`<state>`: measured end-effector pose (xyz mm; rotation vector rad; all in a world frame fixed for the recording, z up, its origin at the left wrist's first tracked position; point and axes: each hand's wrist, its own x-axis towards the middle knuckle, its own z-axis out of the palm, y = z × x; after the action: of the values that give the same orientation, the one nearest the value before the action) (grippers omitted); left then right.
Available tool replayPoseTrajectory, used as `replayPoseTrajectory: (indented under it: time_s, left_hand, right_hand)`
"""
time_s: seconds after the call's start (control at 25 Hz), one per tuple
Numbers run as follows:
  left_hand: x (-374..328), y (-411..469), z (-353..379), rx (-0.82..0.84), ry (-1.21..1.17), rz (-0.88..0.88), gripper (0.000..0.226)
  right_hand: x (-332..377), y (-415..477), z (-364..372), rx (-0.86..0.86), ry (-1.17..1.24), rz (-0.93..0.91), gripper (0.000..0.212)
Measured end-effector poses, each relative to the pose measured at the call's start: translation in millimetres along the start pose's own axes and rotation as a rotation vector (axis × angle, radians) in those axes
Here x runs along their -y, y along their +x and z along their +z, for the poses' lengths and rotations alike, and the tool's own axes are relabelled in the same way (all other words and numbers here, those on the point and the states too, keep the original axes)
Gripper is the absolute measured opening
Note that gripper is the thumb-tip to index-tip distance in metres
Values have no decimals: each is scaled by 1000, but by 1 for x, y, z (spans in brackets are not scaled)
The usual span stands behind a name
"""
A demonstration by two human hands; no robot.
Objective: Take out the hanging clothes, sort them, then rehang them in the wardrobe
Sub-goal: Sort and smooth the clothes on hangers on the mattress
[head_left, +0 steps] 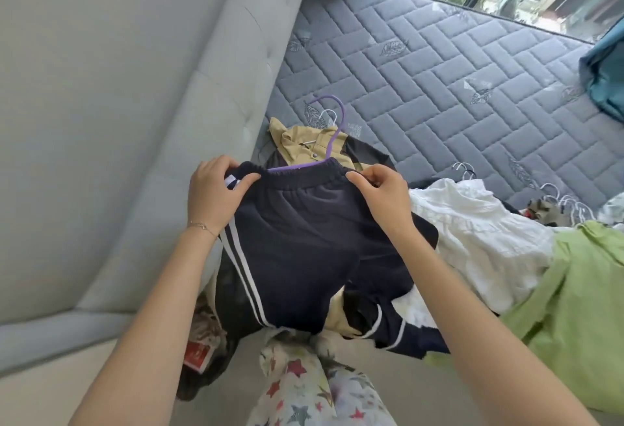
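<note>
At the bottom centre of the frame a star-printed cloth [304,388] is lying nearest the camera, soft and crumpled, and just above it both forearms are reaching up toward the middle. The left hand [216,192] is pinching the left end of the elastic waistband of the navy shorts [304,239], thumb on top and fingers curled behind; the right hand [381,196] is pinching the right end the same way. The shorts are hanging centre frame, a smooth knit with two white side stripes and a gathered band, and they are sitting on a thin purple hanger [332,128] whose hook is rising behind them. This looks like the sorting step: the shorts are being straightened on, or slipped off, the hanger, I cannot tell which. The next move calls for keeping the band stretched evenly so it does not slide off the narrow bar. To the right a creased white garment [479,239] and a green one [574,307] are lying heaped. Beyond, a tan jacket [304,141] is resting on the quilted grey mattress [472,87], with wire hangers [567,202] at the right and a padded headboard [118,104] filling the upper left.
</note>
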<state>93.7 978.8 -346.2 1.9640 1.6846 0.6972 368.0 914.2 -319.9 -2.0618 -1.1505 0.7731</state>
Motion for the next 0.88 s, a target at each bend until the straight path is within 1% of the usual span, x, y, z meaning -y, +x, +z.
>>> replayPoseTrajectory:
  time_s: [0.2,0.28,0.68,0.88]
  left_hand:
    - [-38,-65,-56,-49,24,85,30]
    - [-46,-87,-75,-30,16,116,29]
    - [-45,-177,-150,86,22,297,33]
    - [-78,-214,-166,74,12,337,31]
  right_hand:
    - [28,-82,-47,2,12,-42,28]
    - [34,-118,-60,-12,14,-51,27]
    - [52,-286,-73,-191,40,-41,31]
    - [44,-340,-94,-282,67,6,31]
